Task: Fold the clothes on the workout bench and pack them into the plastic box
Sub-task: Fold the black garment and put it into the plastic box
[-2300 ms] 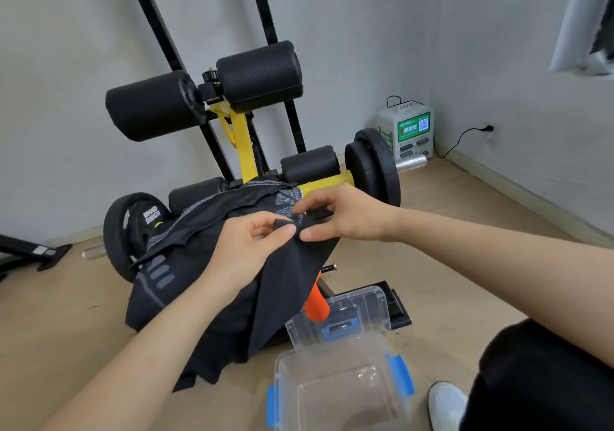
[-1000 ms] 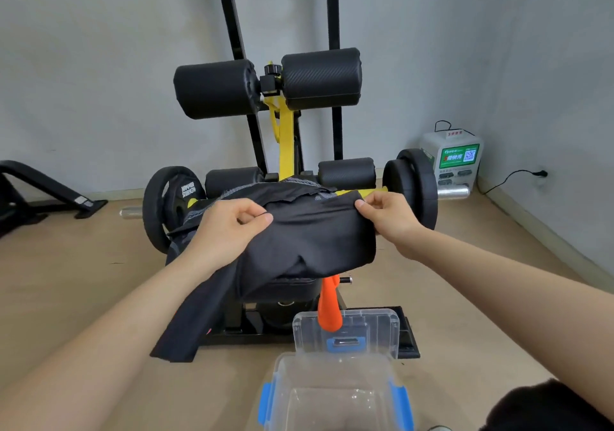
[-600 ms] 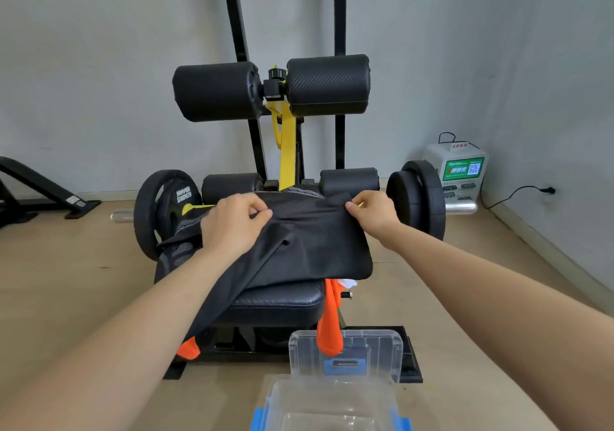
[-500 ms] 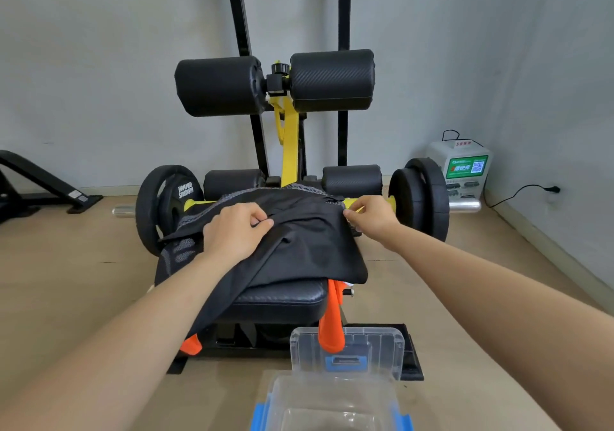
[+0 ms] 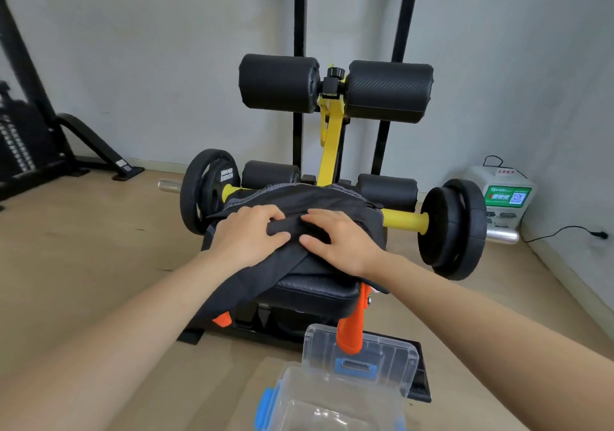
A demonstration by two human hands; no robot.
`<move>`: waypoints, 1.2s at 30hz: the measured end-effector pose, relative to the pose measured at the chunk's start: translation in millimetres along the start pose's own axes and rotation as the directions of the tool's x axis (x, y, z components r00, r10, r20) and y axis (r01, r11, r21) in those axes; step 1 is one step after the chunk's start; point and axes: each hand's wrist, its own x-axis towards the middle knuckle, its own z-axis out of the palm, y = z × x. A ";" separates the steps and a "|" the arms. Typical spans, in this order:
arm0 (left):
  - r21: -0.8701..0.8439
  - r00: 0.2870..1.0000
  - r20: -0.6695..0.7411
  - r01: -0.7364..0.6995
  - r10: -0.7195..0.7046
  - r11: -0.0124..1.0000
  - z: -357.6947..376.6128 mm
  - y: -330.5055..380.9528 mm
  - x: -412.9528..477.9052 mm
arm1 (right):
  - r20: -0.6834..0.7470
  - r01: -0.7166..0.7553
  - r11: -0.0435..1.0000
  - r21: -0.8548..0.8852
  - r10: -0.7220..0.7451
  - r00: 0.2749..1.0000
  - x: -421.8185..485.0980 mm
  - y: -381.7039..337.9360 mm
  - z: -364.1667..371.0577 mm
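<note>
A black garment (image 5: 319, 199) with grey trim lies bunched on the padded seat (image 5: 312, 292) of the workout bench. My left hand (image 5: 252, 236) and my right hand (image 5: 335, 238) rest side by side on top of it, fingers curled into a fold of the cloth between them. One end of the garment hangs off the seat's left front. An orange piece of cloth (image 5: 352, 331) dangles from under the seat at the right, another orange bit (image 5: 222, 319) shows at the left. The clear plastic box (image 5: 299, 407) with blue clips stands open on the floor in front, its lid (image 5: 362, 357) upright.
Black weight plates (image 5: 455, 228) sit on a yellow bar at both sides of the bench; black foam rollers (image 5: 335, 88) stand above it. A white device with a green screen (image 5: 501, 201) and a cable lie by the right wall. Another black frame (image 5: 30, 145) stands at left.
My hands have come together from the garment's two sides to its middle, bringing the cloth in on itself. The view has shifted so the bench sits further right.
</note>
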 end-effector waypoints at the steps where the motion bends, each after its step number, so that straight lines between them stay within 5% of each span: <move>1: 0.006 1.000 0.005 0.004 -0.004 1.000 -2.4 -2.7 -4.3 | 0.031 -0.025 0.999 0.022 0.024 0.999 0.4 0.4 3.3; 16: -0.186 0.955 0.291 0.115 -0.057 0.976 -74.9 -83.3 -39.6 | 0.065 -0.129 0.992 0.018 0.127 0.990 -1.4 6.7 19.5; 24: -0.374 0.995 0.024 0.098 -0.096 0.922 -69.0 -97.3 -39.6 | -0.066 -0.098 0.993 0.065 0.102 0.993 -0.8 -0.3 14.9; 28: -0.438 0.955 -0.239 0.055 -0.176 0.897 -72.9 -91.4 -27.8 | -0.135 -0.066 0.998 0.016 0.067 0.989 -0.4 -1.9 14.3; 33: -0.213 0.863 -0.486 0.037 -0.139 0.976 -61.5 -98.0 -5.3 | -0.118 0.023 0.998 -0.060 -0.030 0.993 -1.6 -1.2 15.0; 36: -0.131 0.892 -0.430 0.092 -0.140 0.987 -41.3 -116.4 1.4 | -0.022 -0.006 0.995 -0.098 0.004 1.000 -3.0 2.6 16.5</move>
